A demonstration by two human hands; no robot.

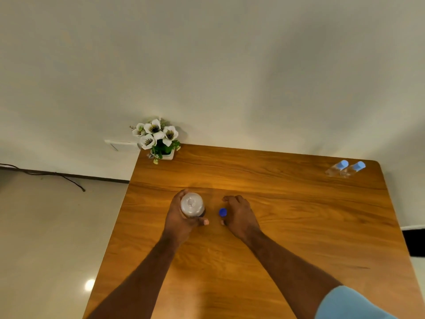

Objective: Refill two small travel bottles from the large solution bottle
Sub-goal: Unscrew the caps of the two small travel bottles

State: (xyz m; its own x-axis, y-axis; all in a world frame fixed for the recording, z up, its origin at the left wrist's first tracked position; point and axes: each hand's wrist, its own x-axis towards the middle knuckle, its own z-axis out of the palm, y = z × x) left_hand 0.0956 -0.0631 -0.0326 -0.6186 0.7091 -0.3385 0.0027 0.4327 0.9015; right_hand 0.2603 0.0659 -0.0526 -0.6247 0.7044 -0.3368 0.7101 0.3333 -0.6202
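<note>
A person stands over a wooden table (287, 215) with the large bottle (192, 205) upright near its middle, the left hand (181, 217) wrapped round the body, thumb across the near side and fingers curled behind. The neck is bare and open to the camera. Its blue cap (222, 212) lies on the wood just right of the bottle, beside the right hand (239, 215), whose fingers arch loosely over the table. Whether thumb or fingertips touch the cap cannot be told; nothing shows them clamped on it.

The two small bottles (346, 168) stand side by side, touching or nearly so, well right of the large bottle and farther back, near the table's far right corner. Both wear pale blue caps, so neither appears ready to fill. A pot of white flowers (158, 139) sits back and left of the large bottle, at the far left corner.

The large bottle looks like clear thin plastic, and how full it is cannot be read from above. With the cap off, a hard squeeze would likely push liquid up the neck, so a firm but gentle hold round the mid-body seems wisest, with tilting kept slow. The small bottles look light and easy to tip; each probably needs pinning low on its body by one hand while the other twists off the cap, then steadying during the pour, since the mouths look narrow.
</note>
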